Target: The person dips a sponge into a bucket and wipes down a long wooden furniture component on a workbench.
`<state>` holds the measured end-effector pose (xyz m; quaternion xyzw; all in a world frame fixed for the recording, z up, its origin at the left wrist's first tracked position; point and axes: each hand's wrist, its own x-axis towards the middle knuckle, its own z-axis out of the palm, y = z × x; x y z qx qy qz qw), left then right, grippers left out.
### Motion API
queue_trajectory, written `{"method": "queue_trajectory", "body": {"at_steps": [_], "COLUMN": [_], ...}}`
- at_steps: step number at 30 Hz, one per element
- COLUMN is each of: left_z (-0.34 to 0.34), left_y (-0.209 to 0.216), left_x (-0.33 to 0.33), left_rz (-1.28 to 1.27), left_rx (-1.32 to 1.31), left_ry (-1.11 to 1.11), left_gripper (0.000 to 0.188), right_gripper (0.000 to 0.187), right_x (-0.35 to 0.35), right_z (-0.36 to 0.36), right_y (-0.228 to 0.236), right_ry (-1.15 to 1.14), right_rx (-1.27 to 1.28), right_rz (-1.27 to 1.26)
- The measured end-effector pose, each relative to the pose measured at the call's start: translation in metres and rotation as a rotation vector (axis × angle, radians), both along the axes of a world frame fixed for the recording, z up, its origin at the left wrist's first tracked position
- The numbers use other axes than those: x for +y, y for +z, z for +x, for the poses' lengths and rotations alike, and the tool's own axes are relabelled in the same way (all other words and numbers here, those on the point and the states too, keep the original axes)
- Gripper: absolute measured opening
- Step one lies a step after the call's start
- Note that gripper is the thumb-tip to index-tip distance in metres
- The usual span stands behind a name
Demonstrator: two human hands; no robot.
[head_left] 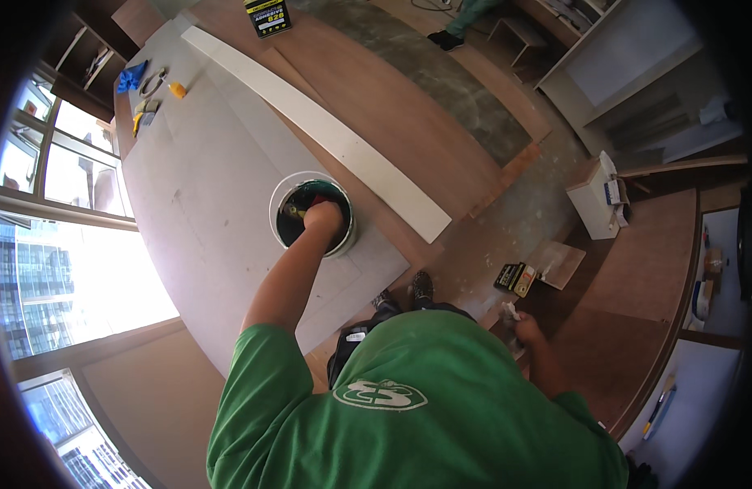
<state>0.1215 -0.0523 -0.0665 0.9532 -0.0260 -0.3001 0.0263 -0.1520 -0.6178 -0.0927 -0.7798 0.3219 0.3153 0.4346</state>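
Note:
My left hand reaches down into a white bucket with a dark inside, which stands on the grey-white board. Its fingers are closed at something with red and yellowish parts, whose kind I cannot make out. At my right side, low down, my right hand is closed round a whitish, crumpled-looking piece, perhaps a rag. Beyond the bucket lies a long white strip, apart from both hands. A black and yellow tin sits on the floor near my right hand.
Another black and yellow tin stands at the far end of the work surface. A blue cloth, a yellow object and small tools lie at the far left. Brown panels and a white box-like unit are on the right. Another person's shoe shows at the top.

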Motion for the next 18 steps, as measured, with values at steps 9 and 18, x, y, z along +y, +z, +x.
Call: {"method": "queue_trajectory", "body": {"at_steps": [9,18], "left_z": [-0.004,-0.040], "left_y": [0.029,0.091], "left_x": [0.002,0.053], "left_rz": [-0.068,-0.162], "left_rx": [-0.003,-0.206], "left_ry": [0.046,0.294], "left_gripper": [0.026,0.024], "right_gripper": [0.031,0.033], "right_x": [-0.013,-0.002], "right_z": [-0.004,0.005], "right_y": [-0.016,0.004], "right_ry": [-0.109,-0.044], "right_rx": [-0.036,0.037], "right_rz": [0.047,-0.018]}}
